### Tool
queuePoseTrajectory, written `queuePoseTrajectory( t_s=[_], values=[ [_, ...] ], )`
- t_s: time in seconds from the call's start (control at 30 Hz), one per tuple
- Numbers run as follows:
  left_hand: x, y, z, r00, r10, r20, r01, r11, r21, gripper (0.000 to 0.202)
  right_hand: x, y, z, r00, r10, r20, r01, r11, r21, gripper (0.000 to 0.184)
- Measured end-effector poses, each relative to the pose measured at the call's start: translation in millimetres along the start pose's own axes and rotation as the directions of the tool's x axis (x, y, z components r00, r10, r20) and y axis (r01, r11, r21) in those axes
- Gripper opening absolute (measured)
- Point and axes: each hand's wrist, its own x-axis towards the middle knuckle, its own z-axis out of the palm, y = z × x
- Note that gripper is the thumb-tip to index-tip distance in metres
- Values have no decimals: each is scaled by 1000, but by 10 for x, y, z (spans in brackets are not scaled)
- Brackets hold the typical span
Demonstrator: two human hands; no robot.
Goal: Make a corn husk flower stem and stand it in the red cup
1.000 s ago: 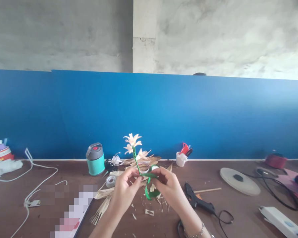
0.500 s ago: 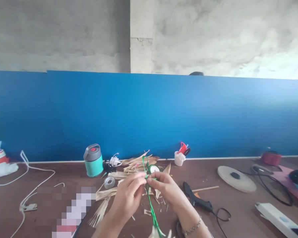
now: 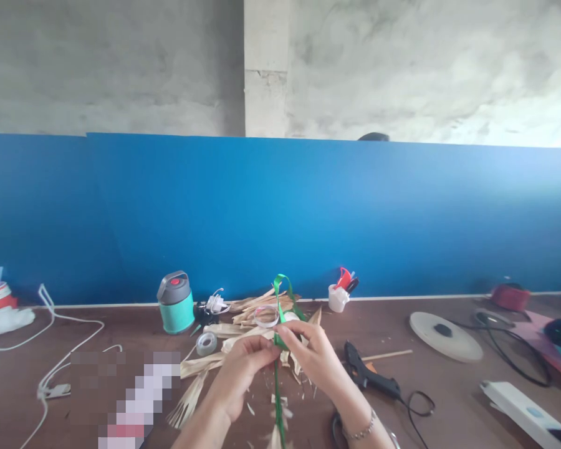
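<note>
Near the middle of the head view, my left hand [image 3: 240, 368] pinches the top of a thin green stem [image 3: 278, 393] that hangs down between my wrists. Pale, husk-like pieces [image 3: 275, 438] show at the stem's lower end, cut off by the frame. My right hand [image 3: 311, 349] is closed on a green ribbon [image 3: 281, 312] just above the left fingertips. From there the ribbon arches up in a loop and drops behind the right hand. A white round spool [image 3: 292, 317] is partly hidden behind that hand.
Dried corn husks [image 3: 201, 365] and scraps lie behind and beside my hands. A tape roll [image 3: 206, 343] and a teal flask [image 3: 176, 305] stand left. To the right are a black glue gun [image 3: 371, 374] with its cord, a white cup [image 3: 338, 298] and a round lid [image 3: 445, 337].
The ribbon loop has risen and widened. My left hand has dropped slightly, and the stem has swung from slanting right to nearly upright. A clear ring among the husks is now uncovered.
</note>
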Motion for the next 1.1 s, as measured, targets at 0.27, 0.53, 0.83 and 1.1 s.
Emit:
queuePoseTrajectory(
  t_s=[0.27, 0.53, 0.83, 1.1],
  values=[
    [-40, -70, 27, 933, -253, 256, 274, 960, -51, 25, 164, 355, -220, 961, 223, -166, -161, 934, 319, 63],
    [74, -55, -61, 996, -86, 10, 86, 996, -10, 32, 50, 664, -623, 918, 379, -116, -395, 901, -178, 30],
    [157, -106, -136, 994, -87, -60, 86, 996, -16, 32, -898, 734, -315, 863, 500, -75, -347, 479, -806, 38],
    [110, -39, -136, 995, -84, 45, 85, 996, -25, 33, -988, 937, -313, 887, 434, -157, -341, 386, -858, 37]
  ],
)
